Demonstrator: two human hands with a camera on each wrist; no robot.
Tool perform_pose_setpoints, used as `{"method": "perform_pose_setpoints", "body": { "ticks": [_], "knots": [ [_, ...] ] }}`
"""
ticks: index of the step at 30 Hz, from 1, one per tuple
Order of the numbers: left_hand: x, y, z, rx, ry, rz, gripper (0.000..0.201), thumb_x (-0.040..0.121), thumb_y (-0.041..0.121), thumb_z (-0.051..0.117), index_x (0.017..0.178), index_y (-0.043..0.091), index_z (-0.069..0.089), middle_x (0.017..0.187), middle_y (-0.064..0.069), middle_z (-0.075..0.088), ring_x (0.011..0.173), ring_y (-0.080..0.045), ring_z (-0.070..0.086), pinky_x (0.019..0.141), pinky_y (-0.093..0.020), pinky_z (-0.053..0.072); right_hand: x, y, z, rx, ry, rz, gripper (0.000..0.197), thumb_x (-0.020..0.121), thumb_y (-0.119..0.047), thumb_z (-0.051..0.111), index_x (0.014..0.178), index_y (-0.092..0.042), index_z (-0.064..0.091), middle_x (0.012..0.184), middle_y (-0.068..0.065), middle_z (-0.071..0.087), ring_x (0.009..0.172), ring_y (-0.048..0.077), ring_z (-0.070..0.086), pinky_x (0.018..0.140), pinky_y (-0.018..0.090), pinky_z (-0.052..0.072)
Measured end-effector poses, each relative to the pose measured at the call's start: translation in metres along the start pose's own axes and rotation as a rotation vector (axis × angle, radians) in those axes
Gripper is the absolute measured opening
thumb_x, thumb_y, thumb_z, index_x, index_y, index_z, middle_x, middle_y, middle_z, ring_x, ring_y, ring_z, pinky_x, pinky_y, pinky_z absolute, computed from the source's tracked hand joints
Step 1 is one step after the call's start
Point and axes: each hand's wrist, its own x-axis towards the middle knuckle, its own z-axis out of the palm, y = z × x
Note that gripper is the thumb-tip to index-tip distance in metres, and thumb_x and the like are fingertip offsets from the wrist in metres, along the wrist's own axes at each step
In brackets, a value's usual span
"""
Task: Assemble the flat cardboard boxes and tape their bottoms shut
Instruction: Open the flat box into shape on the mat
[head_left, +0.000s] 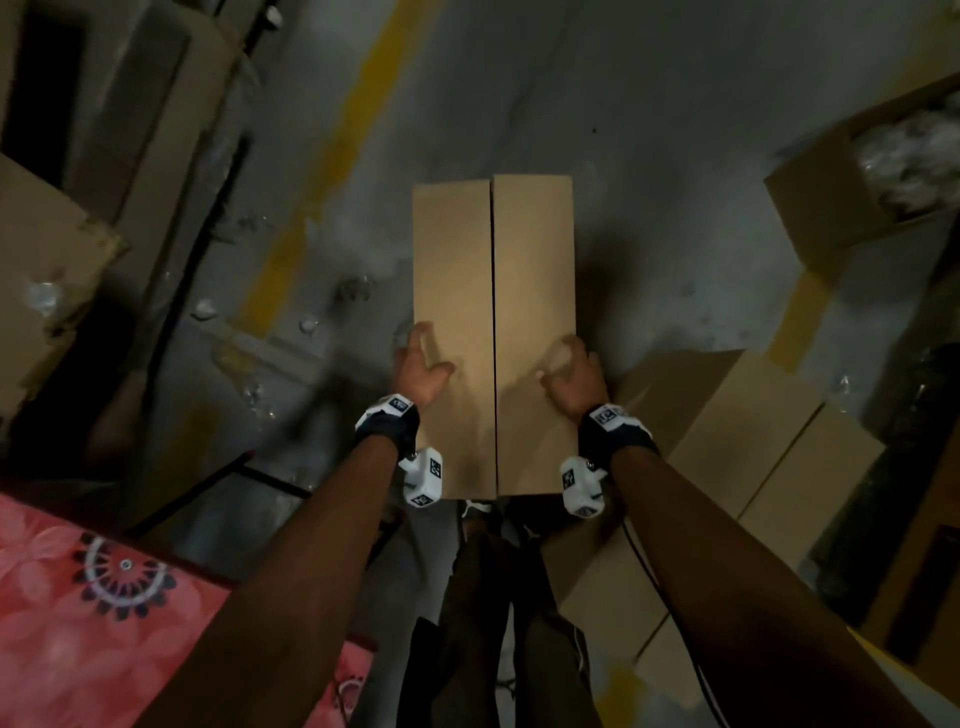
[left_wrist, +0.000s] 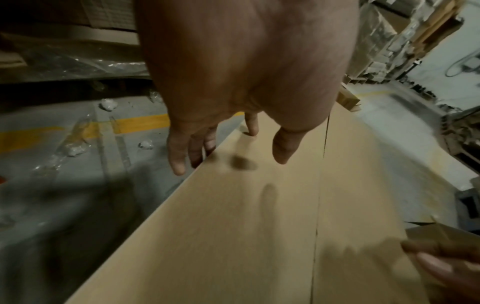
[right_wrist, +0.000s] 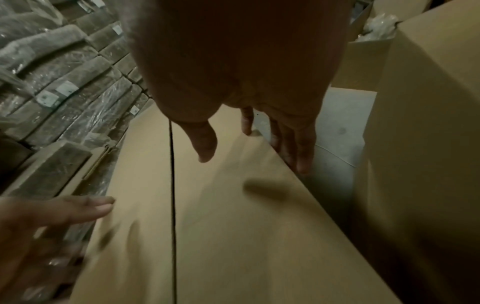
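Note:
A long brown cardboard box (head_left: 452, 260) stands on the grey floor in front of me, its two flaps folded shut with a dark seam (head_left: 492, 312) down the middle. My left hand (head_left: 421, 364) is at the box's left edge. In the left wrist view the left hand (left_wrist: 231, 162) has its fingers (left_wrist: 179, 162) hanging past that edge and the thumb just above the flap (left_wrist: 259, 226). My right hand (head_left: 571, 371) mirrors it at the right edge; its fingers (right_wrist: 301, 156) drop beside the box (right_wrist: 233, 226). Both hands are spread and hold nothing.
Assembled boxes (head_left: 727, 441) lie close on the right, touching the box's side. An open carton with plastic wrap (head_left: 857, 197) sits at the back right. Stacked cardboard (head_left: 52, 260) fills the left. A pink patterned cloth (head_left: 104, 597) is at the lower left. A yellow floor line (head_left: 332, 171) and plastic scraps (head_left: 205, 309) lie ahead.

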Motion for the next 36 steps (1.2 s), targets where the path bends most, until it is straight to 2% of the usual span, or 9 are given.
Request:
{"method": "perform_pose_setpoints", "body": {
  "ticks": [3, 6, 9, 12, 18, 23, 26, 31, 36],
  "knots": [
    [0.028, 0.016, -0.003, 0.004, -0.001, 0.056, 0.08, 0.092, 0.024, 0.073, 0.156, 0.037, 0.027, 0.158, -0.013, 0.037, 0.138, -0.036, 0.045, 0.111, -0.039, 0.039, 0.031, -0.019, -0.002, 0.027, 0.033, -0.051, 0.072, 0.094, -0.028, 0.069, 0.155, -0.027, 0.031, 0.152, 0.018, 0.034, 0.134, 0.041, 0.046, 0.109, 0.041, 0.041],
    [0.045, 0.018, 0.001, 0.02, -0.008, 0.051, 0.093, 0.081, 0.033, 0.081, 0.152, 0.044, 0.021, 0.153, -0.017, 0.035, 0.133, -0.041, 0.047, 0.114, -0.048, 0.04, 0.05, -0.026, 0.003, 0.036, 0.06, -0.049, 0.079, 0.091, -0.028, 0.073, 0.154, -0.03, 0.026, 0.151, 0.016, 0.03, 0.132, 0.044, 0.047, 0.111, 0.045, 0.042],
    [0.042, 0.027, 0.0, 0.008, -0.047, 0.055, 0.1, 0.077, 0.043, 0.085, 0.152, 0.046, 0.018, 0.155, -0.019, 0.025, 0.135, -0.042, 0.044, 0.117, -0.049, 0.037, 0.046, -0.032, 0.0, 0.035, 0.053, -0.048, 0.09, 0.082, -0.031, 0.081, 0.153, -0.033, 0.025, 0.148, 0.015, 0.029, 0.13, 0.045, 0.047, 0.113, 0.049, 0.041],
    [0.017, 0.046, -0.015, -0.012, -0.049, 0.081, 0.104, 0.079, 0.043, 0.085, 0.157, 0.042, 0.016, 0.159, -0.022, 0.022, 0.141, -0.041, 0.038, 0.119, -0.047, 0.033, 0.021, -0.044, -0.022, -0.009, 0.087, -0.103, 0.095, 0.077, -0.031, 0.085, 0.154, -0.032, 0.029, 0.146, 0.016, 0.033, 0.13, 0.044, 0.047, 0.112, 0.048, 0.042],
    [-0.074, 0.106, -0.072, -0.063, 0.018, 0.231, 0.115, 0.06, 0.055, 0.076, 0.158, 0.045, 0.014, 0.161, -0.014, 0.029, 0.145, -0.035, 0.037, 0.121, -0.046, 0.032, -0.076, -0.11, -0.102, -0.073, 0.219, -0.265, 0.089, 0.076, -0.037, 0.081, 0.152, -0.036, 0.035, 0.146, 0.015, 0.037, 0.13, 0.044, 0.041, 0.111, 0.048, 0.041],
    [-0.168, 0.164, -0.135, -0.089, 0.133, 0.347, 0.101, 0.079, 0.035, 0.079, 0.16, 0.04, 0.019, 0.153, -0.024, 0.03, 0.141, -0.04, 0.038, 0.12, -0.042, 0.031, -0.165, -0.181, -0.162, -0.084, 0.301, -0.417, 0.091, 0.077, -0.035, 0.084, 0.154, -0.036, 0.035, 0.15, 0.017, 0.033, 0.137, 0.043, 0.035, 0.114, 0.05, 0.038],
    [-0.227, 0.184, -0.172, -0.094, 0.231, 0.416, 0.102, 0.075, 0.044, 0.075, 0.16, 0.039, 0.02, 0.158, -0.018, 0.03, 0.146, -0.037, 0.031, 0.119, -0.041, 0.027, -0.217, -0.214, -0.186, -0.102, 0.349, -0.529, 0.091, 0.078, -0.036, 0.085, 0.155, -0.033, 0.037, 0.148, 0.018, 0.034, 0.136, 0.043, 0.035, 0.114, 0.047, 0.037],
    [-0.322, 0.197, -0.236, -0.107, 0.396, 0.519, 0.094, 0.087, 0.042, 0.075, 0.16, 0.043, 0.016, 0.163, -0.018, 0.021, 0.152, -0.036, 0.019, 0.121, -0.045, 0.023, -0.3, -0.263, -0.213, -0.119, 0.371, -0.757, 0.089, 0.081, -0.038, 0.083, 0.156, -0.031, 0.036, 0.142, 0.015, 0.035, 0.134, 0.037, 0.036, 0.115, 0.041, 0.035],
    [-0.417, 0.17, -0.297, -0.153, 0.58, 0.546, 0.093, 0.088, 0.048, 0.073, 0.16, 0.047, 0.013, 0.169, -0.019, 0.004, 0.157, -0.034, 0.002, 0.125, -0.054, 0.016, -0.38, -0.312, -0.209, -0.095, 0.304, -0.981, 0.087, 0.081, -0.04, 0.083, 0.155, -0.031, 0.038, 0.142, 0.01, 0.034, 0.138, 0.031, 0.034, 0.116, 0.037, 0.031]
  ]
}}
